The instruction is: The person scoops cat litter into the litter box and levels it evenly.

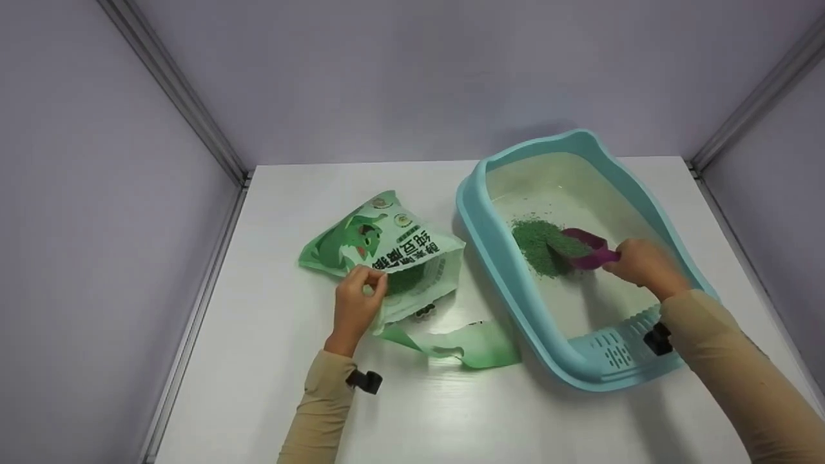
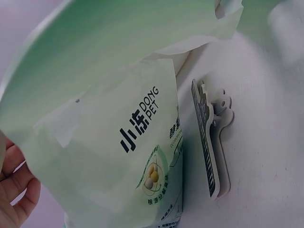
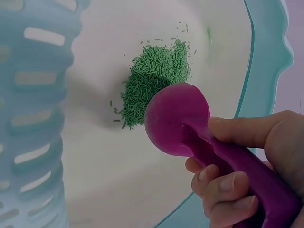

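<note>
My left hand (image 1: 358,303) pinches the torn edge of a green-and-white cat litter bag (image 1: 403,240), which lies with its mouth open and green pellets inside. The bag's printed side (image 2: 118,137) fills much of the left wrist view, with the fingers (image 2: 19,183) at its edge. My right hand (image 1: 648,267) grips the handle of a purple scoop (image 1: 601,252). Green litter lies in the scoop's bowl, which is over a pile of green pellets (image 1: 538,240) in the blue litter box (image 1: 499,258). The scoop's rounded back (image 3: 173,118) faces the right wrist camera.
A torn-off green strip (image 1: 480,348) lies on the white table (image 1: 258,361) between the bag and the box. Next to the bag is a clip (image 2: 212,142) with a scalloped end. The box has a slotted step (image 1: 615,351) at its near end. Walls stand behind and beside the table.
</note>
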`<state>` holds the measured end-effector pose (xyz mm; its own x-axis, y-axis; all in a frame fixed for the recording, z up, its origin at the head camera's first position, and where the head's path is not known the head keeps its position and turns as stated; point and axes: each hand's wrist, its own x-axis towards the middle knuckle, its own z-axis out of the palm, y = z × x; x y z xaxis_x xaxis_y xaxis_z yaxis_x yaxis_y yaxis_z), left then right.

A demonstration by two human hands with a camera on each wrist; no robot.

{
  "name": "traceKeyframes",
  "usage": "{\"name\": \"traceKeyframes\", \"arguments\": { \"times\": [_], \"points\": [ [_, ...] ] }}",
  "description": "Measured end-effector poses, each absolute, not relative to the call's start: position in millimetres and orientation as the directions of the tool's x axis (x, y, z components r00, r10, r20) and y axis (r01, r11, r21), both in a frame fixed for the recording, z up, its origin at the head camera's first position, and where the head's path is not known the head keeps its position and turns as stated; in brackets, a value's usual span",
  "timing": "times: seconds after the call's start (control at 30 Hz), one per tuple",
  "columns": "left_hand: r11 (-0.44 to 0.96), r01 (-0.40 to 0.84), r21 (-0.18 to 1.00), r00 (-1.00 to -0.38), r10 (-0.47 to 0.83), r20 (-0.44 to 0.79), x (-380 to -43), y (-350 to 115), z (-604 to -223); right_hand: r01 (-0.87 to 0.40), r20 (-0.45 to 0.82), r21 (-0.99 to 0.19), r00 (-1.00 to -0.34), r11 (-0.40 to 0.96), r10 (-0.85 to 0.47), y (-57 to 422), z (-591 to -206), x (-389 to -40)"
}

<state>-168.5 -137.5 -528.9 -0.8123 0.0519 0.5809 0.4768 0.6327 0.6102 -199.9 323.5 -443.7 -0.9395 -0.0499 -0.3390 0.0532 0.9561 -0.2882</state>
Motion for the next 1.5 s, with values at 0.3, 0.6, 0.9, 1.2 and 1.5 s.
{"name": "traceKeyframes", "arguments": {
  "times": [0.3, 0.6, 0.9, 1.2, 1.5],
  "points": [
    [0.627, 0.467, 0.624, -0.821, 0.047, 0.568, -169, -138, -529, 0.03, -0.373, -0.251, -0.925, 0.967, -0.068, 328, -430, -200],
    [0.623, 0.468, 0.627, -0.821, 0.044, 0.569, -169, -137, -529, 0.04, -0.428, -0.237, -0.901, 0.971, -0.067, 331, -418, -197],
    [0.63, 0.468, 0.619, -0.82, 0.047, 0.571, -167, -136, -529, 0.036, -0.471, -0.233, -0.879, 0.972, -0.08, 331, -404, -190],
    [0.631, 0.472, 0.615, -0.816, 0.05, 0.576, -169, -136, -530, 0.041, -0.52, -0.23, -0.85, 0.972, -0.087, 333, -389, -185],
    [0.629, 0.478, 0.613, -0.81, 0.046, 0.585, -169, -135, -530, 0.06, -0.469, -0.265, -0.88, 0.962, -0.074, 339, -388, -185]
  ]
}}
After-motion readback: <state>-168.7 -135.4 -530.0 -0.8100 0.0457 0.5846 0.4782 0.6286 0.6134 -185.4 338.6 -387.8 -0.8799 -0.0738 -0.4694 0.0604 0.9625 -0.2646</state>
